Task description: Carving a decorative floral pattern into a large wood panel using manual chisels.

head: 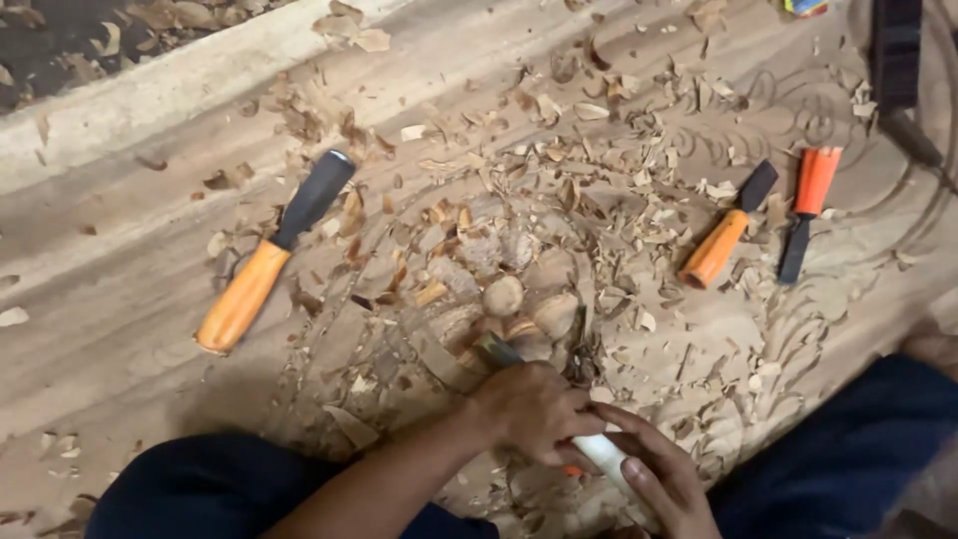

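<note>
- Two hands share one chisel [519,371] in the head view: the left hand [529,409] is closed around the shaft near the blade, the right hand [664,479] is wrapped on the pale handle end.
- The tool's long axis runs from lower right, at the right hand, up-left to the blade tip; the left hand is the nearer to the tip.
- The tip meets the rounded carved relief [504,294] just ahead of the left hand.
- The surface is a wide wooden panel [120,299] littered with wood shavings [599,200].
- Three spare chisels lie apart: a large orange-handled chisel [269,255] to the left, a smaller orange-handled chisel [726,228] and a dark-bladed chisel [806,210] to the right.
</note>
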